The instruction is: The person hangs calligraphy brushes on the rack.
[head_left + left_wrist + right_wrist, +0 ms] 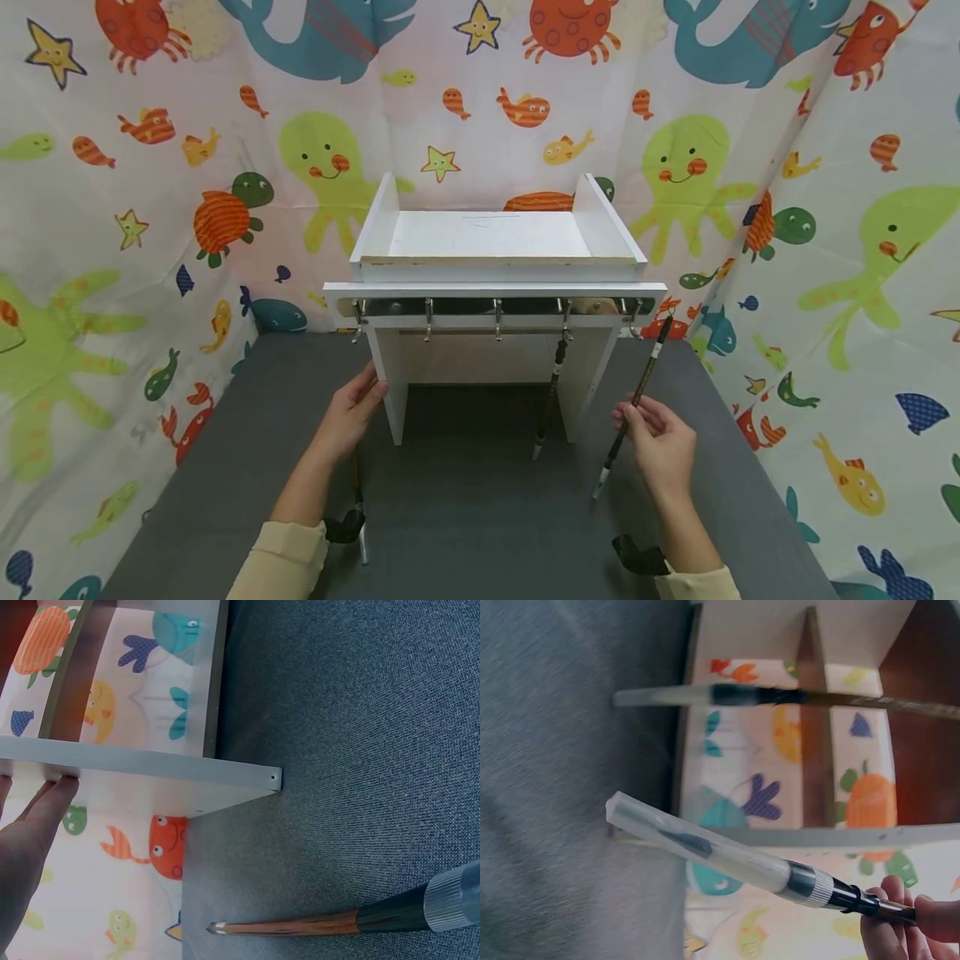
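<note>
A white wooden rack (495, 250) with a row of metal hooks (497, 319) stands on the grey mat. My left hand (366, 390) rests with straight fingers (46, 801) against the rack's left leg (157, 763). My right hand (636, 417) pinches a long dark brush (639, 390) held upright, its top end near the rightmost hook. In the right wrist view that brush (727, 855) wears a clear cap over its tip. A second brush (550, 392) hangs from a hook inside the rack. A third brush (337, 922) lies on the mat under my left forearm.
The grey mat (465, 517) covers the table in front of the rack. A curtain printed with sea animals (150, 208) closes in the back and both sides. Several other hooks on the rack are bare.
</note>
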A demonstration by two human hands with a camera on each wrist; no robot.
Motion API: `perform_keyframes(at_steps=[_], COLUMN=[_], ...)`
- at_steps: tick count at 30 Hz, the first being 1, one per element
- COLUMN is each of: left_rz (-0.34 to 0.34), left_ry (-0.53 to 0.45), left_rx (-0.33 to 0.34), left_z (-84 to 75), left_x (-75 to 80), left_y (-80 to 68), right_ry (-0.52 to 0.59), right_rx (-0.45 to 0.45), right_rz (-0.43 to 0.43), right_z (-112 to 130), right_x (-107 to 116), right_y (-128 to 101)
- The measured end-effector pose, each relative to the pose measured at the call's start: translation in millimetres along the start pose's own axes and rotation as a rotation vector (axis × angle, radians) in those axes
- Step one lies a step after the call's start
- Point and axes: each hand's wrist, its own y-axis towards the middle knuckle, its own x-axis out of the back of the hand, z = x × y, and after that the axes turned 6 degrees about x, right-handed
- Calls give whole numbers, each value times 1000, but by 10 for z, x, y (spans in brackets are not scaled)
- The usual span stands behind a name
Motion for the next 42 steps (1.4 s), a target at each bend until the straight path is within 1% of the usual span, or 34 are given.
perform_keyframes(at_steps=[4, 8, 12, 15, 19, 22, 29, 37, 42], left_rz=[-12, -17, -15, -14, -10, -10, -11, -38, -35], left_ry=[-3, 5, 11, 9, 4, 2, -16, -20, -20], left_rx=[8, 23, 29, 27, 21, 15, -2, -19, -5], left_z=[8, 18, 24, 23, 6, -7, -5, -16, -26], left_x=[4, 0, -10, -13, -17, -19, -25, -46, -66], left_y=[-3, -22, -36, -33, -19, -8, 6, 0, -8], right_ry=[7, -3, -7, 7, 35, 58, 79, 142, 185], right_rx=[50, 69, 119, 187, 266, 289, 344, 380, 392], right_rz=[-1, -8, -29, -51, -80, -82, -45, 60, 119], right_z=[129, 213, 142, 98, 132, 187, 307, 367, 401], right_x=[-14, -23, -19, -13, -6, -10, -45, -127, -154], right_y=[-19, -46, -45, -47, -66, -98, -171, -238, -292])
